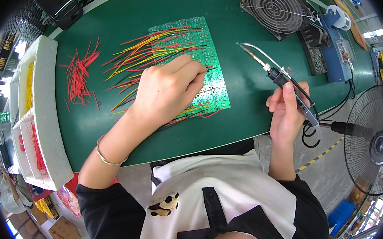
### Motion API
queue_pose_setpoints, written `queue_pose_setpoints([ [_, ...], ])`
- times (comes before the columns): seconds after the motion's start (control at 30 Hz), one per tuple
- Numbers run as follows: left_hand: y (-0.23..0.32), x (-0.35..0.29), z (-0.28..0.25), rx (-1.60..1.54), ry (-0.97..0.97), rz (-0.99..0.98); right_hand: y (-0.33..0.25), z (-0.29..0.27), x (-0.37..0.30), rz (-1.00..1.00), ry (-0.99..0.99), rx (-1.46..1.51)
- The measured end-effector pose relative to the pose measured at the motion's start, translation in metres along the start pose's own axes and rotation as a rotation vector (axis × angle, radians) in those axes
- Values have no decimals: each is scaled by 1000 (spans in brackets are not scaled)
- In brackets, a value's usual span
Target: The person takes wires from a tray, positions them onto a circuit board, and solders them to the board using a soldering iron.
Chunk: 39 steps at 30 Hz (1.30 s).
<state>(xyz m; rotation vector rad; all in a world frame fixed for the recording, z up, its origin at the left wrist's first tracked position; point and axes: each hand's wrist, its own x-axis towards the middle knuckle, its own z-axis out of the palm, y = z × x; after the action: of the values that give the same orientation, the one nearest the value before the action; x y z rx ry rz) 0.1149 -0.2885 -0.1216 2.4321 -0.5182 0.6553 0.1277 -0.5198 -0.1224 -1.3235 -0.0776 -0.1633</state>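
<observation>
My left hand (167, 86) is over a green circuit board panel (218, 90), its thumb and fingers pinched together near the panel's middle. What the pinch holds, if anything, is hidden by the fingers. Red, yellow and black wires (143, 51) lie in rows across the panel, their free ends reaching out to the left. To the right, my right hand (287, 112) grips a soldering iron (278, 76) with a thin metal feed tube along it. The iron's tip points up and left, apart from the panel.
Loose red wires (80, 76) lie left of the panel. A white foam tray (50, 130) with yellow and red wires stands at the table's left edge. A square fan (275, 7) and a blue box (336, 49) are at the far right. A round fan (375, 143) stands beyond the right edge.
</observation>
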Motion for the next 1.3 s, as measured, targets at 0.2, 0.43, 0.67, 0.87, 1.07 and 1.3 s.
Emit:
queue_pose_setpoints([
  [0.2, -2, -1, 1, -21, 67, -14, -1, 0, -1, 7, -11, 14],
  [0.43, -2, -2, -1, -2, 2, -42, -2, 10, -8, 51, -7, 22],
  [0.67, -2, -3, 0, -11, 37, -26, -1, 17, -9, 84, -9, 46],
  [0.87, -3, -4, 0, 5, 13, -33, 0, 14, -10, 71, -30, 28],
  [1.07, -2, -4, 0, -12, 28, -25, 1, 14, -11, 76, -42, 22],
  [1.3, -3, -4, 0, 0, 32, -16, 0, 14, -11, 90, -62, 22],
])
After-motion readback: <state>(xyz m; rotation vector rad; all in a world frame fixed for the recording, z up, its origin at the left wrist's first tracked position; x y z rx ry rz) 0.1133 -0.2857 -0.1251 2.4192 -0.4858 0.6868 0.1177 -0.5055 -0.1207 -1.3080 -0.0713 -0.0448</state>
